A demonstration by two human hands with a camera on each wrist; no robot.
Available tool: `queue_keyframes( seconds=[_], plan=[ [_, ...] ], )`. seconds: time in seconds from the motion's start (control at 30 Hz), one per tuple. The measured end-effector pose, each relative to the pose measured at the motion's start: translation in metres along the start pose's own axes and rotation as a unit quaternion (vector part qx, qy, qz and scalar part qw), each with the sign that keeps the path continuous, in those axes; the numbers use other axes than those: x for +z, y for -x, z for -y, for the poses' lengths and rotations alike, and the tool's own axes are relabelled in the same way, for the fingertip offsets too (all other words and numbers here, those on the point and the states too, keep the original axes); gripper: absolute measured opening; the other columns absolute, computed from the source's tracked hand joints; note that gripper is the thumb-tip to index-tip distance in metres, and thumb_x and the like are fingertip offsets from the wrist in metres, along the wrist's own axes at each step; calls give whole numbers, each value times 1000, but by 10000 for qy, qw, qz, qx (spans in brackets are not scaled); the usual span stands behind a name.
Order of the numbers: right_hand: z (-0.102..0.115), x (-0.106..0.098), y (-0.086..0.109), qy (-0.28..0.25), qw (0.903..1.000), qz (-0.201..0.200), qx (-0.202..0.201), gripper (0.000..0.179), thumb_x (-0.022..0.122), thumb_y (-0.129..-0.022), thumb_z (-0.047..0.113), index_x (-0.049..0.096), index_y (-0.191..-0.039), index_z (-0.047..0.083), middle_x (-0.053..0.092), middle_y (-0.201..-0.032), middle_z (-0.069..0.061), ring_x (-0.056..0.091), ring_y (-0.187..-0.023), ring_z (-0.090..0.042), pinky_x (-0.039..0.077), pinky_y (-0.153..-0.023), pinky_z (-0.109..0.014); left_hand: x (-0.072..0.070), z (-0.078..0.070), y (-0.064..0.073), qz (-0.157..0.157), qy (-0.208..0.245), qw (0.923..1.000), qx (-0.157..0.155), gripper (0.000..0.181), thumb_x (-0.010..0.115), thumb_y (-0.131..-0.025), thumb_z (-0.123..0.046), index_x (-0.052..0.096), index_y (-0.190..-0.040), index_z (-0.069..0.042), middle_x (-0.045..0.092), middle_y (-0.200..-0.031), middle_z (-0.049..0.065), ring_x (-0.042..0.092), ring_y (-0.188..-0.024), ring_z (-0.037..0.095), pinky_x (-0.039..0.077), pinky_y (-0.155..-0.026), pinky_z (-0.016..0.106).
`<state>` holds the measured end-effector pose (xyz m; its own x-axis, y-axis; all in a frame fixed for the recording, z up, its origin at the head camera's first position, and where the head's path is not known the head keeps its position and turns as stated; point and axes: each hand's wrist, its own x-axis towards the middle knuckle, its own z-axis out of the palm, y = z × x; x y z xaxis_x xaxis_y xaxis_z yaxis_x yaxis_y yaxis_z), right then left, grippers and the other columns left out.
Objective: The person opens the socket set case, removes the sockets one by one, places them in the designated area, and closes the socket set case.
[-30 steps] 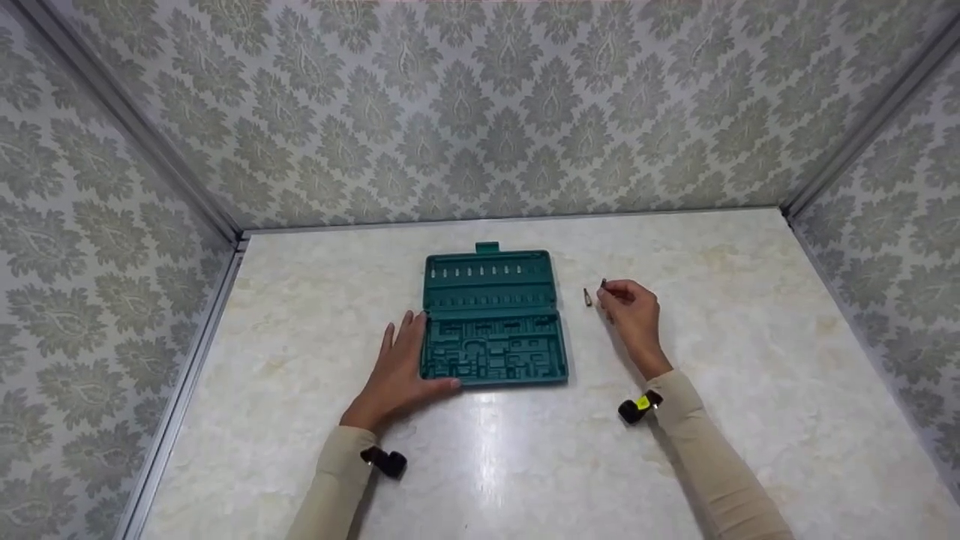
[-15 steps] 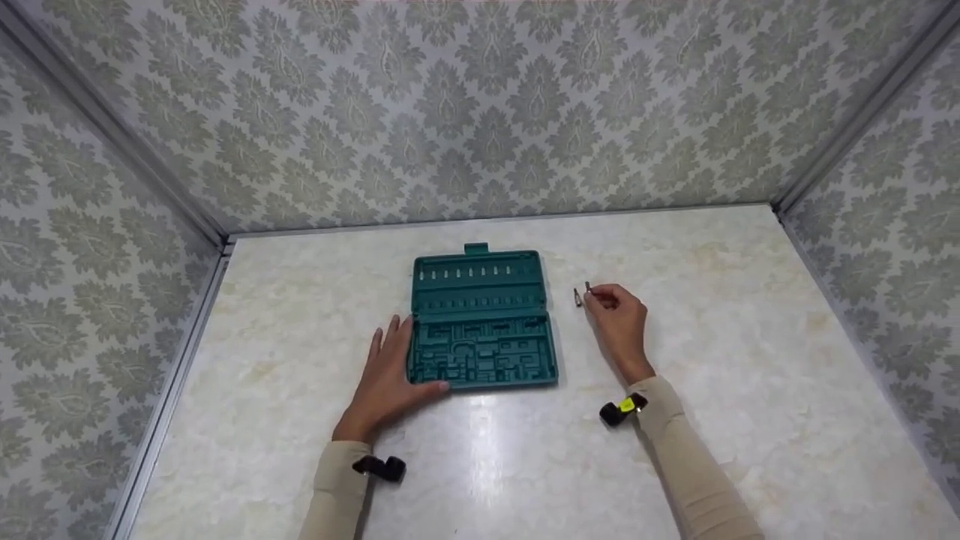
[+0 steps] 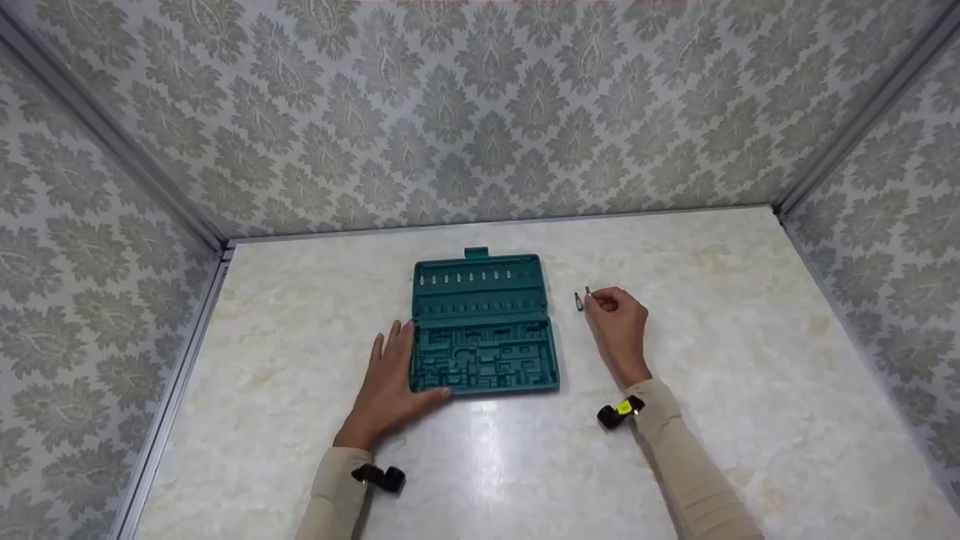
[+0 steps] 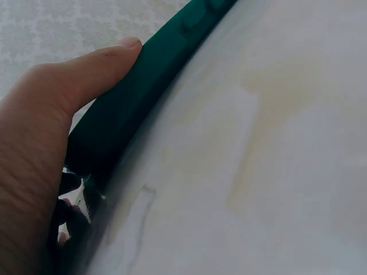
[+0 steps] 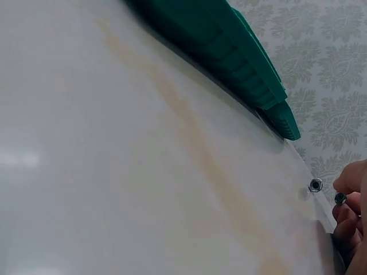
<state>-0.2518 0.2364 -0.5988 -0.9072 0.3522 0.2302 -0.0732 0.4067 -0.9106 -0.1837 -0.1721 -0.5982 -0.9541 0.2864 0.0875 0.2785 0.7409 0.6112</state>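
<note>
A green plastic tool case (image 3: 484,364) lies unfolded, its moulded tray half toward me and its lid (image 3: 478,293) behind. My left hand (image 3: 385,390) rests at the case's near left corner, fingers straight along the left side. Its thumb touches the front wall (image 4: 123,106) in the left wrist view. To the right of the case, my right hand (image 3: 619,326) pinches a small metal socket bit (image 3: 589,291) between thumb and fingers. The bit's hollow round end (image 5: 340,199) faces the right wrist camera. A second small metal socket bit (image 3: 578,302) is just left of those fingertips.
Several small silvery bits (image 3: 465,277) stand in a row in the lid's upper strip. A latch tab (image 3: 476,253) sticks out at the lid's far edge. The pale marbled table (image 3: 697,285) meets patterned walls (image 3: 450,135) at the back and sides.
The head view has shifted a little. My right hand keeps its pinch on the socket bit, which has come closer to the one beside it. My left hand stays at the case corner.
</note>
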Motion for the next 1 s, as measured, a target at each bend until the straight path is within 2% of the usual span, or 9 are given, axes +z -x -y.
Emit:
queue_keyframes(
  seconds=[0.2,0.47,0.7,1.0],
  plan=[
    [4,2,3,245,9997,-81,-39,9,81,-99,17,81,-96,8,74,-89,-5,66,-78,-20,53,-71,-27,-2,0,3,13,-73,10000,20,138,80,-83,-79,9,-178,-9,14,-184,13,4,-172,29,-4,-137,52],
    [5,3,2,235,9993,-194,-210,8,80,-99,13,82,-95,6,73,-87,-8,65,-77,-22,52,-70,-28,0,2,0,-50,-82,9999,61,139,81,-81,-78,12,-178,-8,17,-184,13,6,-172,29,-3,-137,52],
    [1,3,3,629,9973,-301,-230,9,80,-97,10,83,-94,2,74,-87,-10,64,-78,-23,51,-72,-31,4,3,1,32,-20,10000,29,139,80,-80,-80,13,-178,-8,17,-184,13,6,-172,28,-3,-137,51],
    [5,8,3,769,9956,-355,-388,8,80,-97,8,83,-92,2,71,-86,-12,64,-77,-24,50,-70,-31,-1,3,0,-21,23,10000,11,138,81,-80,-78,13,-178,-9,17,-184,13,5,-172,27,-4,-138,49]
  ],
)
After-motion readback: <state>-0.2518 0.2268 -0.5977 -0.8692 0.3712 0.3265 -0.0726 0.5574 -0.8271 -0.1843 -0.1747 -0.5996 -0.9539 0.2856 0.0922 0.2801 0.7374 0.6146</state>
